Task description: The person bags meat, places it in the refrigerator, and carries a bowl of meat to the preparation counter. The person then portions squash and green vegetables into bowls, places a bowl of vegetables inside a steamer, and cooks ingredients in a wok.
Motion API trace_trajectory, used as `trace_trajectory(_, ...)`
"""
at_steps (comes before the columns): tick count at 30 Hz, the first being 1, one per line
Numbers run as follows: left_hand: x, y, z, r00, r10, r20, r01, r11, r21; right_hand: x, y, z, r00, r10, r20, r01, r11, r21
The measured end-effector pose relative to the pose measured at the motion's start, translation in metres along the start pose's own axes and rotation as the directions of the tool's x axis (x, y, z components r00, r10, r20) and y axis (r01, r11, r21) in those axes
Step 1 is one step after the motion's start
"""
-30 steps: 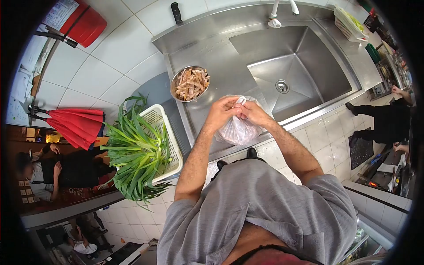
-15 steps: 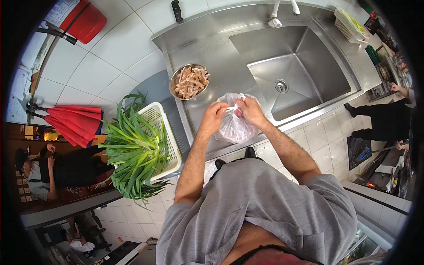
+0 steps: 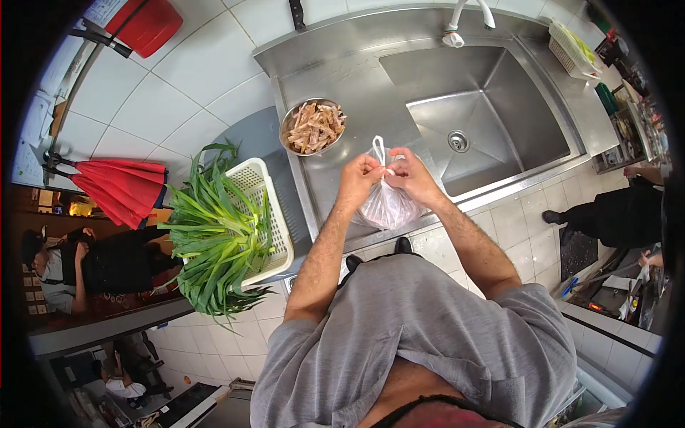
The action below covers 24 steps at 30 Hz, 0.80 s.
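Note:
A translucent plastic bag [image 3: 387, 207] with pinkish contents rests on the steel counter near its front edge, its top gathered and a loop of plastic standing up. My left hand [image 3: 362, 177] pinches the gathered neck from the left. On the other side, my right hand [image 3: 410, 175] pinches the same neck, its fingertips close to those of my left hand. Behind and left of the bag sits a round metal bowl [image 3: 284, 135] heaped with brownish meat-like strips [image 3: 314, 127].
Leafy green stalks [image 3: 221, 239] fill a white basket [image 3: 282, 221] at the left. The sink [image 3: 492, 121] with its faucet [image 3: 453, 37] lies right of the bag. Another basket [image 3: 569, 51] stands at the far right. Other people are at both sides.
Both hands have come together at the bag's neck, after being apart half a second ago. A plastic loop now stands above the neck. The whole view has shifted slightly.

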<state>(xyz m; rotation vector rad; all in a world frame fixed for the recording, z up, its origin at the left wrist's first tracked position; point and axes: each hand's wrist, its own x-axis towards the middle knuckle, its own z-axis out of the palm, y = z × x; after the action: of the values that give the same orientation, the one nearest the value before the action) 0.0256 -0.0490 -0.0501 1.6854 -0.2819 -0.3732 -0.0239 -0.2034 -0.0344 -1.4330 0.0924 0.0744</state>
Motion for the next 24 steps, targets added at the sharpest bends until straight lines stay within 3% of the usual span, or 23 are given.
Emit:
trace_trajectory(2, -0.001, 0.006, 0.003, 0.996, -0.089, 0.012, 0.090, 0.994, -0.064, -0.004, 0.003, -0.004, 0.994, -0.097, -0.052, 0.080, 0.964, -0.253)
trace_trajectory(3, -0.003, 0.007, 0.006, 0.998, -0.053, -0.016, 0.053, 0.998, 0.013, -0.007, 0.002, -0.003, 0.994, -0.095, -0.053, 0.079, 0.964, -0.254)
trace_trajectory(5, -0.008, 0.010, 0.007, 0.999, -0.017, -0.043, 0.020, 0.996, 0.092, -0.010, -0.002, -0.001, 0.977, -0.202, -0.074, 0.148, 0.881, -0.449)
trace_trajectory(7, -0.013, 0.015, 0.008, 0.968, 0.248, 0.047, -0.250, 0.914, 0.320, -0.009, 0.002, -0.003, 0.964, -0.253, -0.084, 0.185, 0.861, -0.473)
trace_trajectory(11, -0.019, 0.026, 0.008, 0.971, 0.222, 0.084, -0.237, 0.892, 0.384, -0.007, 0.010, -0.005, 0.937, -0.338, -0.085, 0.256, 0.833, -0.490)
trace_trajectory(14, -0.016, 0.018, 0.008, 0.965, 0.250, 0.081, -0.258, 0.841, 0.476, -0.005, 0.011, -0.007, 0.960, -0.272, -0.064, 0.189, 0.800, -0.569)
trace_trajectory(15, -0.012, 0.012, 0.007, 0.982, 0.177, 0.061, -0.187, 0.915, 0.357, -0.005, 0.010, -0.006, 0.960, -0.271, -0.065, 0.188, 0.800, -0.570)
trace_trajectory(16, -0.009, 0.006, 0.006, 0.994, 0.101, 0.052, -0.110, 0.967, 0.230, -0.005, 0.010, -0.003, 0.912, -0.409, -0.021, 0.316, 0.736, -0.598)
trace_trajectory(17, -0.007, 0.000, 0.006, 0.993, 0.102, 0.053, -0.112, 0.967, 0.231, -0.005, 0.008, 0.000, 0.843, -0.537, 0.028, 0.437, 0.653, -0.619)
trace_trajectory(19, -0.008, 0.006, 0.006, 0.995, -0.095, 0.028, 0.095, 0.996, 0.006, -0.010, 0.004, 0.004, 0.838, -0.544, 0.037, 0.447, 0.646, -0.618)
trace_trajectory(22, -0.007, 0.010, 0.008, 0.988, -0.148, 0.033, 0.151, 0.979, -0.138, -0.012, 0.003, 0.007, 0.808, -0.585, 0.060, 0.473, 0.585, -0.659)
trace_trajectory(24, -0.007, 0.007, 0.008, 0.991, -0.130, 0.042, 0.134, 0.983, -0.128, -0.011, 0.008, 0.010, 0.784, -0.616, 0.078, 0.487, 0.531, -0.694)
